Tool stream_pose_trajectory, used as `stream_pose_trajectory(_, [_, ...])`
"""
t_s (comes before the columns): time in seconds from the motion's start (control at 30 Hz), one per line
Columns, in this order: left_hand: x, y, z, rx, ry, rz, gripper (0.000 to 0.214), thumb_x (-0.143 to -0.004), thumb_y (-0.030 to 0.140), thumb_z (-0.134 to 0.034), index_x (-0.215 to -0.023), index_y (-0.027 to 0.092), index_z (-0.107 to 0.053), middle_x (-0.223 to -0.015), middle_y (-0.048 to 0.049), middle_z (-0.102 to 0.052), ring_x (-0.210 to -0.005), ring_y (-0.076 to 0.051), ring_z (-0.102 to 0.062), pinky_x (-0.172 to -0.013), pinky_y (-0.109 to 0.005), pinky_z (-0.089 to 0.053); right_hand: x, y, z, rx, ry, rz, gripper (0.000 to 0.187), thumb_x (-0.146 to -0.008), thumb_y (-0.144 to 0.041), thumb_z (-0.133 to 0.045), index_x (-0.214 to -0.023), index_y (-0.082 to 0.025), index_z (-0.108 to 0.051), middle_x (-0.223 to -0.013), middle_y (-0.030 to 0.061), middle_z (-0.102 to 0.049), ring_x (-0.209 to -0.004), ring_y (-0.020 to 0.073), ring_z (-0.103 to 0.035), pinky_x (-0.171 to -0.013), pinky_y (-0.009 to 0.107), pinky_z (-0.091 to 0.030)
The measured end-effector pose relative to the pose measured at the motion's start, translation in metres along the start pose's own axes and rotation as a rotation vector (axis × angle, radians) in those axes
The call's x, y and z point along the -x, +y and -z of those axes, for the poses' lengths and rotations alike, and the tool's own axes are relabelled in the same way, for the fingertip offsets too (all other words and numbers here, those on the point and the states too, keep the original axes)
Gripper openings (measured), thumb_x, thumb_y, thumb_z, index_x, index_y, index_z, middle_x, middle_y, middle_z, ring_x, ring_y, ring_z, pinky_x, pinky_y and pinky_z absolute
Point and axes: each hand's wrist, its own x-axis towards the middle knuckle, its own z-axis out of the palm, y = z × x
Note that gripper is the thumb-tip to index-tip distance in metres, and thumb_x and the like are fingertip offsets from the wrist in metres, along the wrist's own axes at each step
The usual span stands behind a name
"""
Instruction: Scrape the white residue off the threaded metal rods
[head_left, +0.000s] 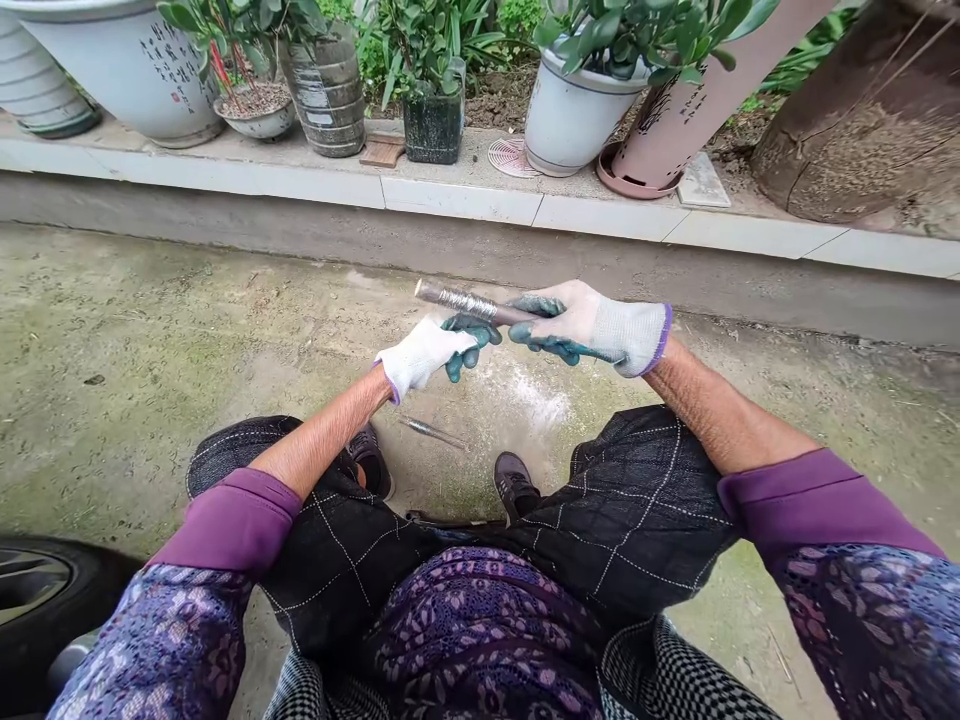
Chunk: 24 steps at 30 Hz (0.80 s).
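Note:
A wooden stick point(517, 315) with silvery wire point(469, 302) wound round its far-left part is held slantwise in front of me. My right hand point(592, 325), in a white glove with a green coated palm and purple cuff, is closed round the stick's right end. Just below the wound part is my left hand point(442, 352), gloved alike, its fingers curled together near the stick. What those fingers pinch, if anything, is too small to make out. On the ground between my feet lies a thin rod point(433, 433) with a silvery winding on one end.
White powder point(540, 395) is scattered on the mossy concrete floor point(112, 350). Ahead runs a low tiled ledge point(457, 198) bearing several potted plants, among them a white pot point(577, 115). A wheel point(45, 590) stands at the lower left.

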Motion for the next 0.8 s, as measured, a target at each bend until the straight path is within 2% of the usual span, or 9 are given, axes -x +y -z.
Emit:
stream_pose_trajectory(0.07, [0.001,0.006,0.003,-0.088,-0.015,-0.012,0.02,-0.081,0.017,-0.057,-0.092,0.011,-0.072,-0.055,0.0014,-0.057,-0.044,-0.007,-0.048,-0.041,-0.017,-0.04,0.003,0.002,0.002,0.022,-0.106,-0.005,0.043,-0.081,-0.038,-0.067,-0.119,-0.019,-0.068,-0.067,-0.0027,-0.057,-0.045,0.005,-0.039,-0.038,0.019,-0.031])
stream_pose_trajectory(0.17, [-0.002,0.006,0.009,-0.257,-0.046,-0.034,0.024,-0.075,0.013,-0.056,-0.092,0.012,-0.074,-0.063,-0.0006,-0.064,-0.049,-0.007,-0.051,-0.045,-0.017,-0.041,0.003,0.01,0.005,0.117,-0.288,-0.023,0.038,-0.081,-0.04,-0.066,-0.111,-0.017,-0.069,-0.066,-0.0023,-0.057,-0.046,0.0059,-0.042,-0.038,0.019,-0.03])
stream_pose_trajectory(0.27, [-0.007,0.001,0.01,-0.402,-0.06,-0.045,0.026,-0.073,0.015,-0.057,-0.091,0.012,-0.075,-0.075,-0.0022,-0.07,-0.053,-0.007,-0.052,-0.049,-0.018,-0.042,-0.002,0.019,0.003,0.338,-0.398,-0.033,0.033,-0.082,-0.038,-0.062,-0.104,-0.014,-0.069,-0.066,0.0007,-0.058,-0.048,0.0088,-0.044,-0.041,0.023,-0.032])
stream_pose_trajectory(0.37, [-0.009,0.002,0.002,-0.457,-0.053,-0.029,0.022,-0.073,0.014,-0.057,-0.087,0.012,-0.074,-0.069,-0.0008,-0.066,-0.05,-0.007,-0.049,-0.046,-0.019,-0.04,-0.011,0.027,0.0,0.668,-0.309,-0.038,0.026,-0.082,-0.032,-0.059,-0.099,-0.016,-0.071,-0.07,0.0036,-0.063,-0.056,0.0132,-0.05,-0.049,0.026,-0.034])
stream_pose_trajectory(0.47, [-0.009,0.009,-0.009,-0.364,0.014,0.055,0.017,-0.078,0.014,-0.058,-0.087,0.011,-0.073,-0.057,0.0013,-0.058,-0.043,-0.006,-0.044,-0.04,-0.019,-0.036,-0.018,0.031,0.003,0.834,-0.14,-0.078,0.029,-0.085,-0.034,-0.055,-0.106,-0.021,-0.07,-0.077,0.0046,-0.065,-0.062,0.0161,-0.053,-0.054,0.029,-0.034])
stream_pose_trajectory(0.53, [-0.011,0.011,-0.016,-0.232,0.056,0.073,0.018,-0.082,0.018,-0.06,-0.092,0.01,-0.072,-0.058,0.0007,-0.059,-0.04,-0.005,-0.043,-0.038,-0.019,-0.035,-0.019,0.034,0.009,0.834,-0.013,-0.078,0.032,-0.086,-0.038,-0.054,-0.109,-0.021,-0.07,-0.081,0.0057,-0.067,-0.064,0.0169,-0.053,-0.055,0.03,-0.034])
stream_pose_trajectory(0.6, [-0.015,0.008,-0.02,-0.093,0.061,0.032,0.022,-0.084,0.02,-0.061,-0.099,0.009,-0.072,-0.063,-0.001,-0.063,-0.04,-0.005,-0.044,-0.037,-0.018,-0.036,-0.018,0.037,0.016,0.771,0.08,-0.063,0.035,-0.086,-0.041,-0.055,-0.112,-0.022,-0.069,-0.085,0.0054,-0.068,-0.065,0.0168,-0.054,-0.057,0.03,-0.035])
stream_pose_trajectory(0.8, [-0.026,-0.002,-0.026,0.124,0.005,-0.054,0.027,-0.085,0.016,-0.059,-0.108,0.009,-0.071,-0.07,-0.003,-0.067,-0.042,-0.005,-0.049,-0.037,-0.018,-0.041,-0.012,0.049,0.027,0.597,0.182,-0.034,0.04,-0.083,-0.039,-0.059,-0.118,-0.023,-0.069,-0.083,0.0028,-0.069,-0.065,0.0156,-0.056,-0.059,0.03,-0.038])
